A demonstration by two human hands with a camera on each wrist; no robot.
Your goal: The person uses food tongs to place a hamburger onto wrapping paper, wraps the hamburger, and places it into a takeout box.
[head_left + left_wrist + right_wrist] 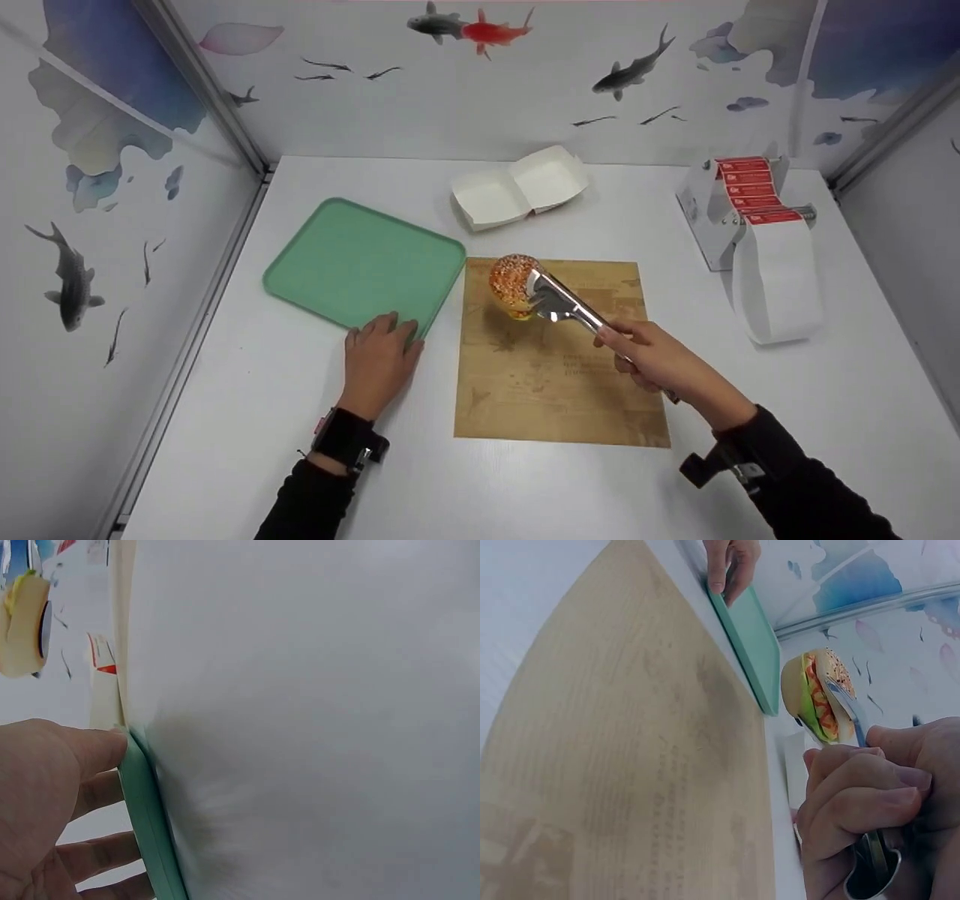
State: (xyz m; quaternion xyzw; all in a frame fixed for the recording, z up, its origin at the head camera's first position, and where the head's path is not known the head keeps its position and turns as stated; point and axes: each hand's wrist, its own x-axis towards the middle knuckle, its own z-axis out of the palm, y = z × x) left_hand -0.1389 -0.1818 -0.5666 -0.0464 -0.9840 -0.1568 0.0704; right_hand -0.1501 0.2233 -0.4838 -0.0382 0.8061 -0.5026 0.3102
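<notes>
In the head view my right hand (656,356) grips a pair of metal tongs (581,307) by the handles. The jaws of the tongs clasp a sesame-bun burger (514,279) above the upper left part of a brown paper sheet (555,390). From the right wrist, the burger (821,694) shows green and orange filling between its bun halves, and my fingers curl round the tongs. My left hand (380,364) rests on the near edge of a green tray (360,262), fingers spread. Its thumb and fingers touch the tray's rim (146,802) in the left wrist view.
An open white carton (517,191) stands behind the paper, near the back wall. At the back right is a label dispenser (742,210) with red labels and a long white strip (776,285) hanging down. Patterned walls enclose the white table (420,487).
</notes>
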